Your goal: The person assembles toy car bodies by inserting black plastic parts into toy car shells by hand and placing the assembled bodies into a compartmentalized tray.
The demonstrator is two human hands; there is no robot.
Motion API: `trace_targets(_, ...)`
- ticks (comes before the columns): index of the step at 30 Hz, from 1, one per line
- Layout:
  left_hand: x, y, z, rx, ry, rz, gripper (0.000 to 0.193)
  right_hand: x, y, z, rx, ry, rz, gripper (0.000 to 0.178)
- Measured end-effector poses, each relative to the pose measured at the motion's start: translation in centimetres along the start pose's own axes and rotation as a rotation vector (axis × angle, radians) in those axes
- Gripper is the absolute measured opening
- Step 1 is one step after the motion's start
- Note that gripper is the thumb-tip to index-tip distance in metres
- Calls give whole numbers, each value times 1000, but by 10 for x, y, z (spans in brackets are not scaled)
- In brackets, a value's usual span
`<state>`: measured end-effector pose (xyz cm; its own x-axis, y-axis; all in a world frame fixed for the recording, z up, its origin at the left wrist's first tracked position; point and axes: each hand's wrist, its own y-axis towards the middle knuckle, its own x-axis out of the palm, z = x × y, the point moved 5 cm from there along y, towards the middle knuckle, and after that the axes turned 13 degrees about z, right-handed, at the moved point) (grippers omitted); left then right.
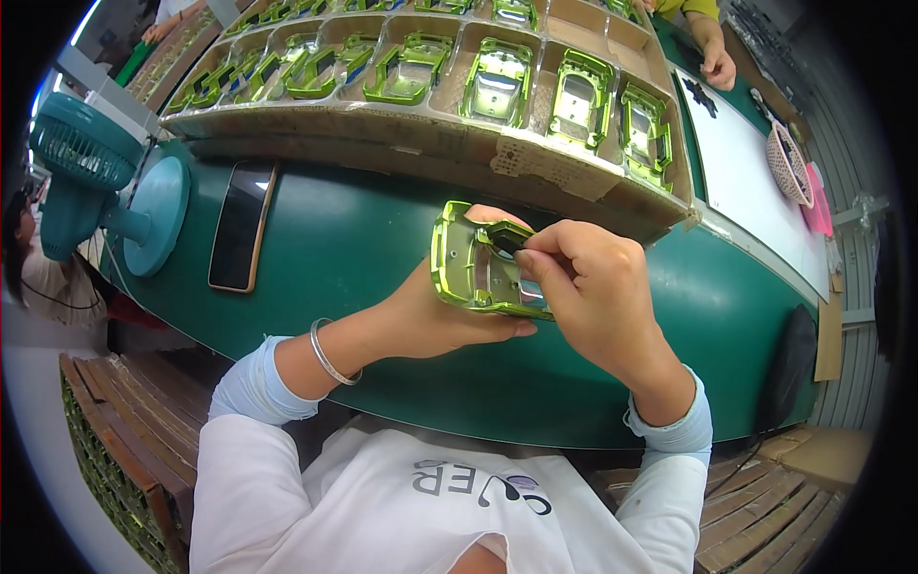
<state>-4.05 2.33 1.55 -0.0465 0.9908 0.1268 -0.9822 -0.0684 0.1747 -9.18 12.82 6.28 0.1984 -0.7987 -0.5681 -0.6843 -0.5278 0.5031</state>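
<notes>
The left hand [449,316] is cradling a lime-green plastic frame [469,263] while the right hand [593,287] is pinching a small dark insert [504,236] into it; next, seating it likely needs firm, square pressing.

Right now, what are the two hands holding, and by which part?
The left hand cradles a shiny green frame part from beneath, along its lower edge. The right hand pinches a small dark piece by its end against the frame.

The right hand [593,287] covers the green frame's [469,263] right side — the small dark piece [504,236] shows only partly.
</notes>
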Motion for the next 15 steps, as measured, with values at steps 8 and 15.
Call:
trace_targets(8,5,-3,0,-24,35,49,56,3,-3,-5,-163,-233,4,23)
trace_targets(15,6,-4,-10,-103,-15,29,56,-2,5,0,-91,-354,-75,21)
